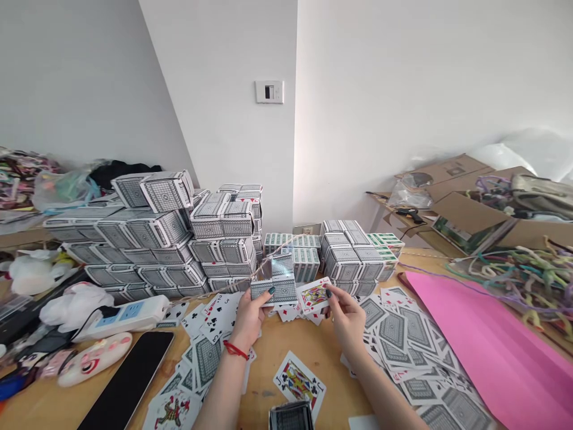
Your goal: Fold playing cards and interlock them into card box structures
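While fingers (261, 298) hold cards (285, 292), stacked bundles (159, 230) behind

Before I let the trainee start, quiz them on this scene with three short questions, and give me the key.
1. What does the left hand hold?
A. a white power strip
B. grey-patterned cards
C. a brown cardboard box

2. True or false: in the picture, the black rectangular phone lies to the left of the large pink sheet.

3. Fill in: the right hand holds a white ____ showing a colourful face figure.

Key: 1. B. 2. True. 3. playing card.
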Motion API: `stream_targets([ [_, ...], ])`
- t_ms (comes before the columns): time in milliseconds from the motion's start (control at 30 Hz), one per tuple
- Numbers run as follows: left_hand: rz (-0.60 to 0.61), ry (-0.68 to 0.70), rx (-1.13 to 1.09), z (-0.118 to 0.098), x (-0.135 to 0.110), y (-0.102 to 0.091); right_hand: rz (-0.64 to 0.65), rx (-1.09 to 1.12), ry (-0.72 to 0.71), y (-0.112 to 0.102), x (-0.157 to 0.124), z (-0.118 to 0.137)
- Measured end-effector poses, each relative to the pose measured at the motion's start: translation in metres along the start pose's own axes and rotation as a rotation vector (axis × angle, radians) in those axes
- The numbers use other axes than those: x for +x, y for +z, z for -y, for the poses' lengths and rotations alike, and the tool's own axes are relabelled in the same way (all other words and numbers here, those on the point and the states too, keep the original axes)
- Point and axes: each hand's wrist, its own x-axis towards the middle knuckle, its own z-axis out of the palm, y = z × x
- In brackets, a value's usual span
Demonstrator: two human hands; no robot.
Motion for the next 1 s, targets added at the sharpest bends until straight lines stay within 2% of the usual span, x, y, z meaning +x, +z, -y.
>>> stream_targets([
  [167, -0.012, 0.013, 0.024, 0.001, 0.0, 0.001, 0.016, 0.213, 0.077, 0.001, 0.003, -0.001],
  [300, -0.019, 0.022, 0.036, 0.001, 0.0, 0.003, 0.044, 0.289, 0.12, 0.001, 0.006, -0.005],
  [700, -0.012, 0.049, 0.062, -0.001, -0.003, 0.006, 0.201, 0.221, 0.171, 0.0, 0.003, -0.003],
  [1000, -0.011, 0.078, 0.127, 0.003, -0.001, 0.003, 0.165, 0.263, 0.305, -0.002, 0.01, -0.011],
])
